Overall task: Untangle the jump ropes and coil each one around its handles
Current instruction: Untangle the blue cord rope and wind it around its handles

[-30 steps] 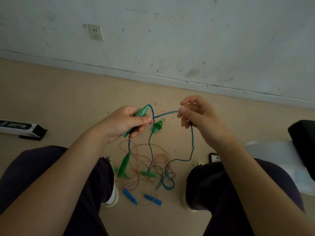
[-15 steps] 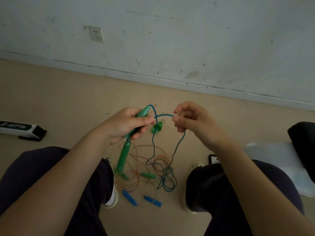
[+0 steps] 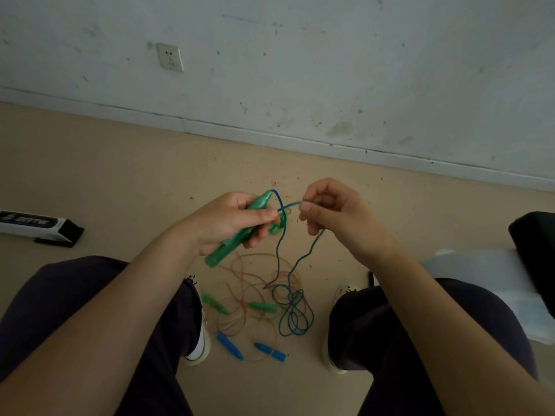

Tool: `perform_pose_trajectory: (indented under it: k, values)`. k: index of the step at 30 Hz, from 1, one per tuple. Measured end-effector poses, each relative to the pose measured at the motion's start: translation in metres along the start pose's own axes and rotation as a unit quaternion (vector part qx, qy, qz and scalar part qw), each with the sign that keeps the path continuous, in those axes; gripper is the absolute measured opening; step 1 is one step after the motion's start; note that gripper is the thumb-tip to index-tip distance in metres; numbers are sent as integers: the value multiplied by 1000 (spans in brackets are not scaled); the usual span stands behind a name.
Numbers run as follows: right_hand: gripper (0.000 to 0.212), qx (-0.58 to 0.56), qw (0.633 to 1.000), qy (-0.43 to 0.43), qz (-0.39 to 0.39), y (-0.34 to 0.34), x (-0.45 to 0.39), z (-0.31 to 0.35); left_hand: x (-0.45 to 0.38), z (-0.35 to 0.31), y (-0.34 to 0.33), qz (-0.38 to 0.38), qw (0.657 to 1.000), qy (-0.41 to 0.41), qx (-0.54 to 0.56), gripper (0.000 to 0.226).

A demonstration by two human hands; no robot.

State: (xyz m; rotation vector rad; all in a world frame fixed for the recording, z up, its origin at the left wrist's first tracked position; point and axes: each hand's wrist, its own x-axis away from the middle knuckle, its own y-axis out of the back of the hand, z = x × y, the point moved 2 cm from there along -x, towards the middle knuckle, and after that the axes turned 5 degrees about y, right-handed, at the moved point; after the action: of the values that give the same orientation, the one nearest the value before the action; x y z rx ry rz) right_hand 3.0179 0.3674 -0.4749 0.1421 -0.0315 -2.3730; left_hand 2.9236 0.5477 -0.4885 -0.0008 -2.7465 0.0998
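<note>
The left hand (image 3: pixel 228 223) grips a translucent green plastic handle (image 3: pixel 240 232), while the right hand (image 3: pixel 333 214) pinches its thin blue rope (image 3: pixel 282 235) between thumb and fingertips.

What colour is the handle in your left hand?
Green handle, gripped by the left hand; clearest in the head view.

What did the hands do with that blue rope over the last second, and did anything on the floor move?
The right hand, pinching the blue rope, moved in toward the left hand, so the slack hangs in a narrower loop. The second green handle that dangled below the left hand is no longer seen hanging. The left hand's grip on the green handle and the blue handles on the floor are unchanged.
</note>
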Motion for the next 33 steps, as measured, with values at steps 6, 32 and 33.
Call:
perform_pose_trajectory:
  k: [6,32,33]
  values:
    - [13,83,994,-30,64,-10,2,-7,2,1,-10,34,999,14,-28,32]
    - [12,65,986,-58,142,-18,7,-6,3,6,-7,120,986,56,-99,28]
    - [12,66,987,-58,135,-17,7,-6,3,6,-8,120,986,55,-100,32]
